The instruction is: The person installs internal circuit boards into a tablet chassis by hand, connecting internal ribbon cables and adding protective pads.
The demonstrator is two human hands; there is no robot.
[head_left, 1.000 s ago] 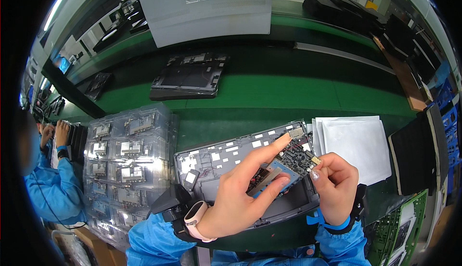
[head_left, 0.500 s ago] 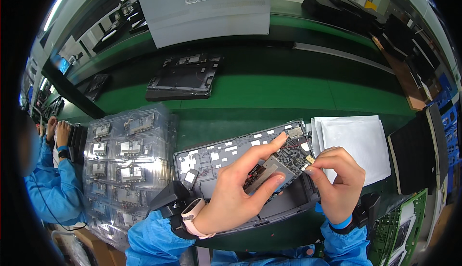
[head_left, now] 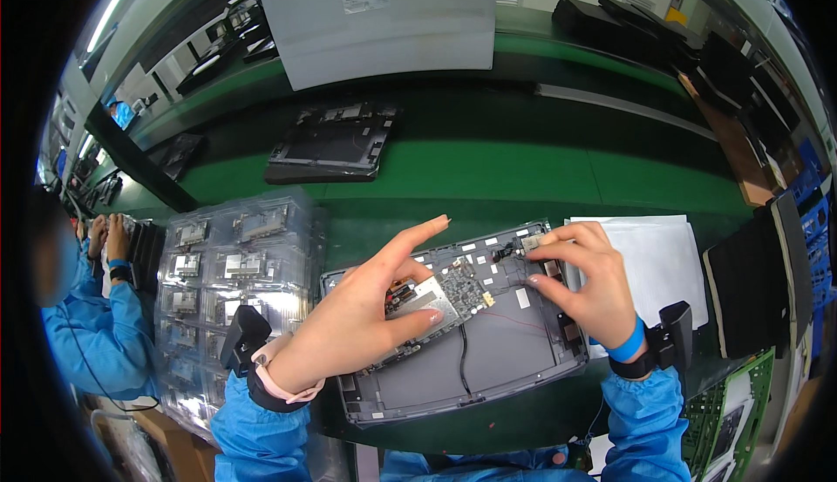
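A dark grey device housing (head_left: 514, 356) lies open-side up on the bench in front of me. My left hand (head_left: 362, 312) holds a circuit board (head_left: 466, 286) with a silver metal plate over the housing's left half, thumb on the plate and index finger stretched out. Near the housing's upper right corner, my right hand (head_left: 593, 277) has its thumb and fingers curled together beside a small silver part (head_left: 530, 242); what they pinch is too small to make out. A thin red wire (head_left: 510, 316) runs right from the board, and a black cable (head_left: 463, 360) lies in the housing.
Clear plastic trays (head_left: 231, 286) with several circuit boards stand at left, near a co-worker in a blue sleeve (head_left: 105, 342). White sheets (head_left: 663, 277) lie at right, beside a black padded panel (head_left: 750, 273). Another housing (head_left: 331, 142) rests farther back, before a grey panel (head_left: 384, 24).
The circuit board has come down and left over the housing in my left hand. My right hand has left the board's connector and moved up to the housing's upper right corner.
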